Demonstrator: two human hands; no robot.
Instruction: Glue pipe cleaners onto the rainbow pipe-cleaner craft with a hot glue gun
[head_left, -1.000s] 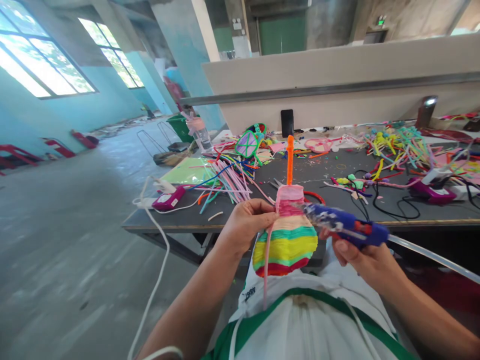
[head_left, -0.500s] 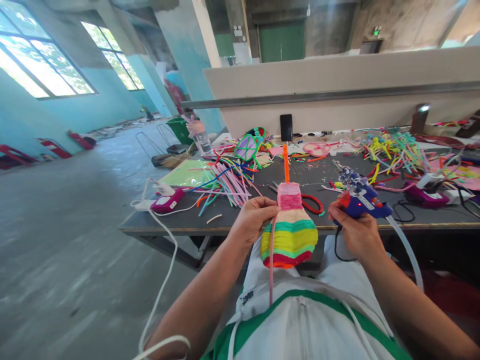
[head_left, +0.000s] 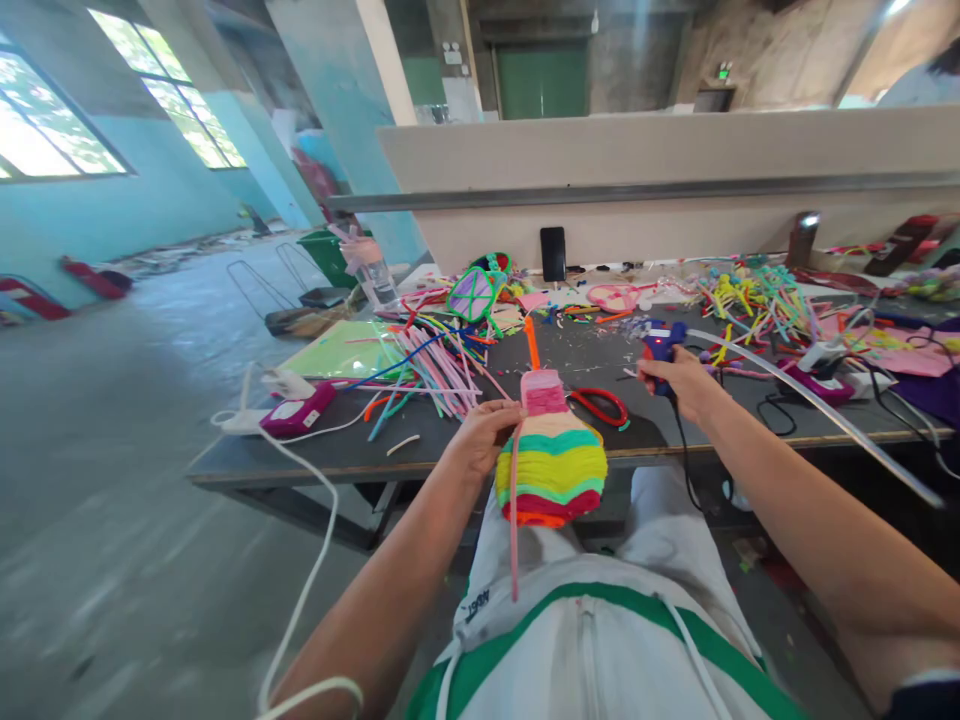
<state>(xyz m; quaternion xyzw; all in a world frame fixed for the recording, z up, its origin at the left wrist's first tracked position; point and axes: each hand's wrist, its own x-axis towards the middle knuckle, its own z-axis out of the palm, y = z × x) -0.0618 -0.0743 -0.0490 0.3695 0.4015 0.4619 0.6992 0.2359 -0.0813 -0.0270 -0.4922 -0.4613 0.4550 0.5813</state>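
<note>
My left hand [head_left: 491, 430] pinches the neck of a striped pipe-cleaner vase shape [head_left: 551, 460], banded pink, peach, teal, yellow and red. An orange stem [head_left: 532, 343] sticks up from its top. From my left fingertips a loose pink pipe cleaner [head_left: 514, 510] hangs down along the left side of the shape. My right hand [head_left: 686, 380] is wrapped round the handle of a blue glue gun [head_left: 663, 345] over the table, its nozzle pointing left. A long clear glue stick [head_left: 817, 405] trails from the gun's back. Red-handled scissors [head_left: 600, 406] lie between the two hands.
Loose pipe cleaners [head_left: 435, 365] lie left of the shape, beside a green sheet [head_left: 337, 348] and a purple power strip [head_left: 298, 408] with a white cord. More pipe cleaners [head_left: 757, 300] are heaped at the right. A phone [head_left: 553, 254] leans against the divider; a bottle [head_left: 373, 272] stands at back left.
My right hand has carried the glue gun forward and up, away from my lap and over the table. My left hand still holds the striped shape. The whole view has shifted slightly.
</note>
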